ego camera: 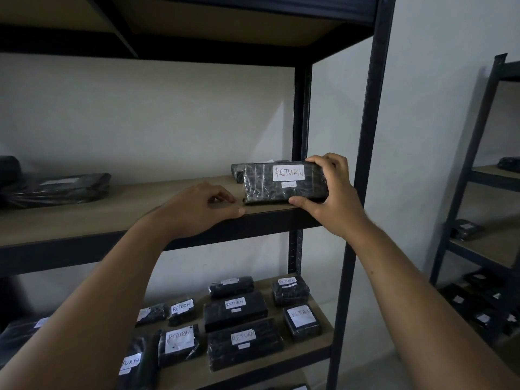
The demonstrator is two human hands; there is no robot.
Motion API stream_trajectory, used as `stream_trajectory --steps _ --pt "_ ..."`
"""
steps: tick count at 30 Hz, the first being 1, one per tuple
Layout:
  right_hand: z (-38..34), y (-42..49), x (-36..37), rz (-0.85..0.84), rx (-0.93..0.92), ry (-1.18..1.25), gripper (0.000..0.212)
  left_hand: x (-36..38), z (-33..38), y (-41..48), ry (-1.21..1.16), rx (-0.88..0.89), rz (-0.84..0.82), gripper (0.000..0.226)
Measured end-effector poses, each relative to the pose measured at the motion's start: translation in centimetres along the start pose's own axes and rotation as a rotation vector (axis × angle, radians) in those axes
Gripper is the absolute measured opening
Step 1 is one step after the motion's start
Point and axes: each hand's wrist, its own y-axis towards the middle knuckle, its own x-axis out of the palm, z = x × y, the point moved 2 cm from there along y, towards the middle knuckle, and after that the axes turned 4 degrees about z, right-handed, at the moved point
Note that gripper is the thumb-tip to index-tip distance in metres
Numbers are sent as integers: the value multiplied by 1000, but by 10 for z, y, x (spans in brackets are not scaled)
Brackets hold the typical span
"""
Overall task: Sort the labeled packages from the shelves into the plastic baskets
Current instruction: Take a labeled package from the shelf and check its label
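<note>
A flat black bag [56,190] lies at the left of the upper shelf [112,218]. The left hand [202,209] rests at the shelf's near edge with its fingers loosely curled and holding nothing, just left of the RETURN package [267,190]. This black, film-wrapped package is at the shelf's right end. Its long axis runs left to right and its labelled face is tipped toward the viewer. The right hand [332,195] grasps its right end, fingers over the top and thumb underneath. More labelled packages [236,311] cover the lower shelf [318,337].
</note>
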Motion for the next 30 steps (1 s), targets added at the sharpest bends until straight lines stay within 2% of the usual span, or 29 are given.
stream_trajectory --steps 2,5,9,13,16,18,21,23,26,30 --pt "0 -1 1 2 -3 4 84 0 1 -1 7 6 4 62" --pt "0 -1 1 7 -2 24 84 -2 3 -5 9 12 17 68" --pt "-4 -2 -3 13 -28 56 85 -5 14 -19 115 13 97 60" --pt "-17 -17 -13 139 -105 36 88 -5 27 -42 208 -6 265 46" --pt "-34 -46 -15 240 -170 60 90 7 31 -66 131 107 459 24" --pt "-44 -72 -7 282 -156 120 90 22 28 -91 64 156 590 16" --pt "-50 -117 13 311 -73 216 91 49 24 -140 3 48 708 20" --pt "-51 -148 30 271 -19 280 90 68 17 -175 -31 -53 727 23" --pt "-56 -192 58 161 51 360 88 102 -5 -227 -15 -171 639 26" --pt "-70 -249 97 14 106 452 84 142 -47 -309 -20 -415 492 30"
